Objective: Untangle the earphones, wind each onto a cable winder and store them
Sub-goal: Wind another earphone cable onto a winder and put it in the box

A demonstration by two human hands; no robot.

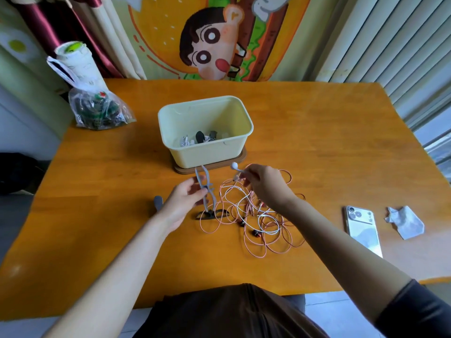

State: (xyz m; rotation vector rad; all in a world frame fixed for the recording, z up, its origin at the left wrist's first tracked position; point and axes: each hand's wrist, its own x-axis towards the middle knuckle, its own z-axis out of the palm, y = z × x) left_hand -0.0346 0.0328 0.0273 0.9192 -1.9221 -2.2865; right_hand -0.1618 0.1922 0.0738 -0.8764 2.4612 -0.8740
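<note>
Hands point(185, 203) point(264, 185): one winder point(205, 186), perhaps two earbuds point(234, 165).

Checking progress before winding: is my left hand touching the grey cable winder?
Touching. The head view shows the left hand pinching the grey cable winder around its middle.

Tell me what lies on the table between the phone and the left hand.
Head view: the tangle of pink and white earphone cables, a dark winder at its left edge; the right hand pinches a white earbud above it.
</note>
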